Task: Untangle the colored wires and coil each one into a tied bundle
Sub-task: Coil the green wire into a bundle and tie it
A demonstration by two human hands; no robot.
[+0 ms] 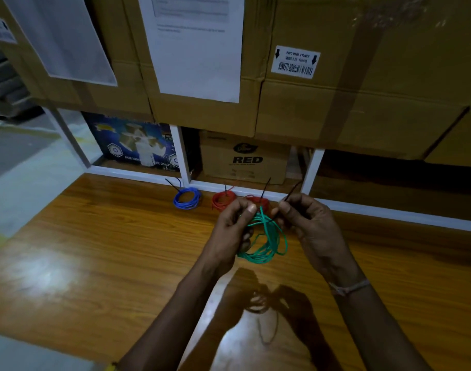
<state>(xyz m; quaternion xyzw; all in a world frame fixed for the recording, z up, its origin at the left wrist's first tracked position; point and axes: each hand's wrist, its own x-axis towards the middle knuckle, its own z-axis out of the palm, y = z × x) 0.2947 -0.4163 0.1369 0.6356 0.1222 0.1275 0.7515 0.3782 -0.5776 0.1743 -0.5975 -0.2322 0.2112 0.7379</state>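
Note:
A coil of green wire (266, 242) hangs in the air above the wooden table (108, 250), held between both hands. My left hand (233, 228) grips the coil's left side with its thumb on top. My right hand (306, 223) pinches a black cable tie (291, 194) whose tail sticks up and away from the coil. At the table's far edge lie a tied blue coil (187, 198) and two tied red coils, one (223, 200) in plain sight and the other (261, 202) partly behind my hands. Each has a black tie tail.
Stacked cardboard boxes (362, 89) with taped paper sheets rise behind the table on a white rack frame (183, 159). Lower boxes sit under the shelf, one marked RED (246, 159). A grey floor (17, 167) lies off the table's left edge.

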